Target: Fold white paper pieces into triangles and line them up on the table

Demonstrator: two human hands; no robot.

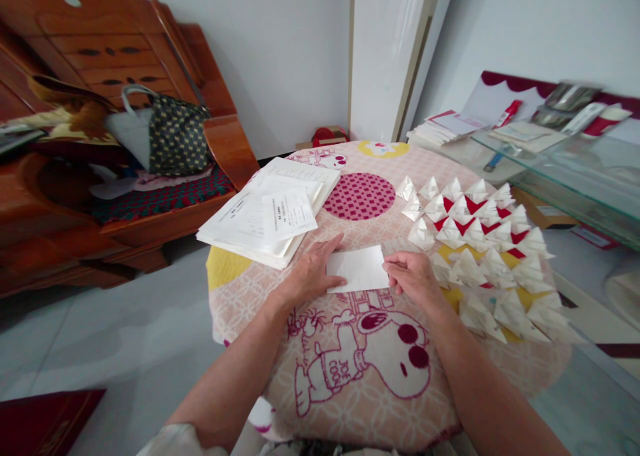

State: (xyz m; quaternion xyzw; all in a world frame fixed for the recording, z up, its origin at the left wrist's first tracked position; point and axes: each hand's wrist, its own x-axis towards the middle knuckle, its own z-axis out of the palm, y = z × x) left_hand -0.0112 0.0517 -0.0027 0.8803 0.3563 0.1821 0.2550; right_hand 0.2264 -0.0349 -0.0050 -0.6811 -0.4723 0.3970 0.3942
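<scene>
As hands (pixel 311 269) (pixel 414 276) touch sheet (pixel 357 269) edges | stack (pixel 247 206) close left | folded papers (pixel 473 235) close right

The only words that can be read are "JOE COOL", in dark magenta capitals on the white shirt (pixel 336 372) of the outlined cartoon dog (pixel 387 359) on the pale pink, white-patterned tablecloth (pixel 240 313). Black print on the stack of white paper sheets (pixel 227 224) and the smaller white rectangular sheet (pixel 300 219) on top is too blurred to read, as is the gold script on the flat dark red item (pixel 45 419).
</scene>
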